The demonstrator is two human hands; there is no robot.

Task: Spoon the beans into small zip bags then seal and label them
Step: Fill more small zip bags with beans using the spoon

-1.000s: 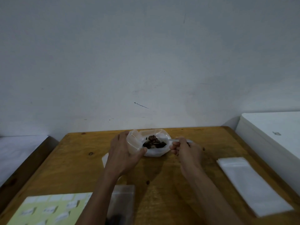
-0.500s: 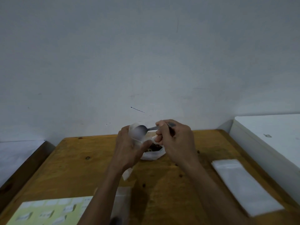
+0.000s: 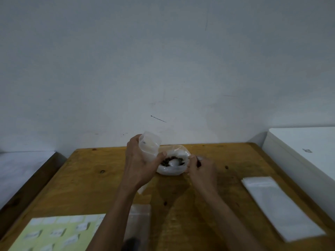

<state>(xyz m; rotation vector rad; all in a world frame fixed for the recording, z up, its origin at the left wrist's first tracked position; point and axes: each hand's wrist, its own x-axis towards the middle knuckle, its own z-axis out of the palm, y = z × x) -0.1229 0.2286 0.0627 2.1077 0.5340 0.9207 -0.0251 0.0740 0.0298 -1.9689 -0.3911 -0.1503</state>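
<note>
My left hand (image 3: 139, 163) holds a small clear zip bag (image 3: 149, 145) upright with its mouth open, just left of the bean bag. The large plastic bag of dark beans (image 3: 172, 161) sits on the wooden table (image 3: 87, 187) at the far middle. My right hand (image 3: 201, 169) grips the spoon handle at the bean bag's right side. The spoon bowl (image 3: 173, 162) lies down in the beans. The small bag's lower end sticks out below my left wrist.
A stack of empty zip bags (image 3: 279, 205) lies at the right. A label sheet (image 3: 58, 232) sits at the near left, beside a filled zip bag (image 3: 139, 225) near the front edge. Loose beans (image 3: 226, 167) dot the table. A white unit (image 3: 304, 151) borders the right.
The spoon was lifted to the small bag's mouth half a second ago; my right hand has since brought it back down into the beans. My left hand keeps the small bag raised.
</note>
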